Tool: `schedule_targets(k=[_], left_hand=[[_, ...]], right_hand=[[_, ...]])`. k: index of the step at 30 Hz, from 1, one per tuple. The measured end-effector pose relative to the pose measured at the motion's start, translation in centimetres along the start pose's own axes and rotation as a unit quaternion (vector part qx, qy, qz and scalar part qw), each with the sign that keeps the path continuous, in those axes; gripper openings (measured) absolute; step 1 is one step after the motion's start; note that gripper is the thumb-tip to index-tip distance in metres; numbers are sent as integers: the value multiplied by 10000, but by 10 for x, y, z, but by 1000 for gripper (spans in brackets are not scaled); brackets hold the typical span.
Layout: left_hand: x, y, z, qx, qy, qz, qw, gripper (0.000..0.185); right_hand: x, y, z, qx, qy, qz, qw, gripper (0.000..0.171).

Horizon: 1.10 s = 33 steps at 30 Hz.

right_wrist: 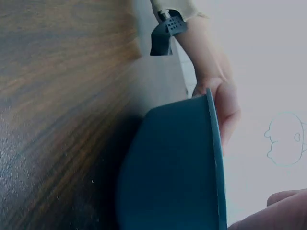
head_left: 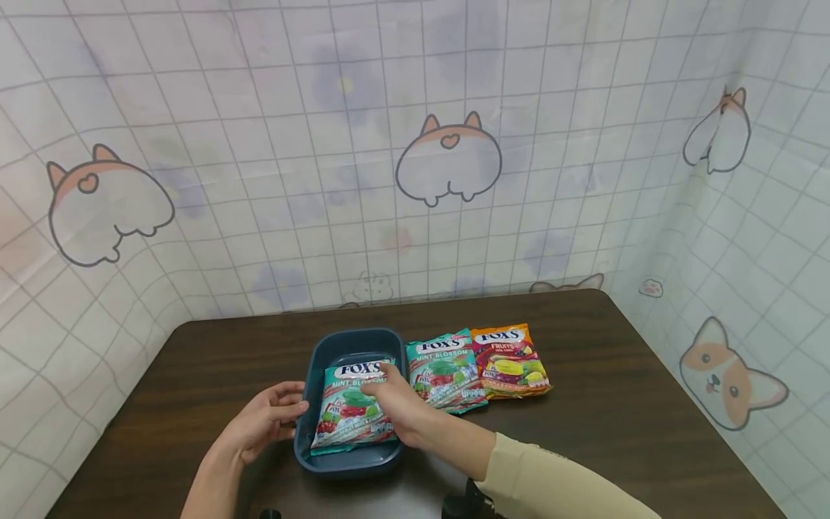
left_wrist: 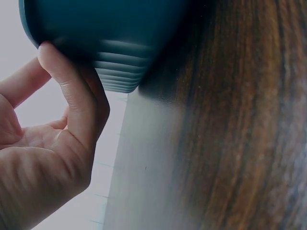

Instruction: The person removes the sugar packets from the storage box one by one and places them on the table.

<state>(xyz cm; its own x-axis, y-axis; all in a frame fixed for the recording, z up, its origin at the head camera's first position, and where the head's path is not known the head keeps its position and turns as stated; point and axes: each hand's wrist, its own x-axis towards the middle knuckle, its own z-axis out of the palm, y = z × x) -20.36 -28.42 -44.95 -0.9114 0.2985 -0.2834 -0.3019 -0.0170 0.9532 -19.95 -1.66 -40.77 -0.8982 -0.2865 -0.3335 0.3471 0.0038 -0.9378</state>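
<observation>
The candy bag [head_left: 353, 407] lies inside the blue tray [head_left: 337, 344], where we press it with our right hand [head_left: 397, 405] in a flat, loose grip, while our left hand [head_left: 264, 420] touches the tray's left wall with relaxed fingers.

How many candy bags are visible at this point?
3. One mint bag lies in the blue tray under the right hand; a second mint bag and a fruit bag lie on the table beside it.
</observation>
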Motion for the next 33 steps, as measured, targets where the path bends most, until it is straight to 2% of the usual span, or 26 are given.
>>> schedule_targets(k=[7,15,27,33], left_hand=[[0,1,1,33,-13,-16,10000,53],[1,1,1,53,15,11,10000,53],[-1,1,3,-42,36,14,10000,52],[-1,0,2,-77,-28,56,10000,50]], right_hand=[[-4,-1,3,-79,62,-96,9999,77],[-6,0,2,-206,-17,-299,9993,75],[-8,0,3,97,19,-227,9997,70],[-8,-1,1,281,-146,-210,9993,66]])
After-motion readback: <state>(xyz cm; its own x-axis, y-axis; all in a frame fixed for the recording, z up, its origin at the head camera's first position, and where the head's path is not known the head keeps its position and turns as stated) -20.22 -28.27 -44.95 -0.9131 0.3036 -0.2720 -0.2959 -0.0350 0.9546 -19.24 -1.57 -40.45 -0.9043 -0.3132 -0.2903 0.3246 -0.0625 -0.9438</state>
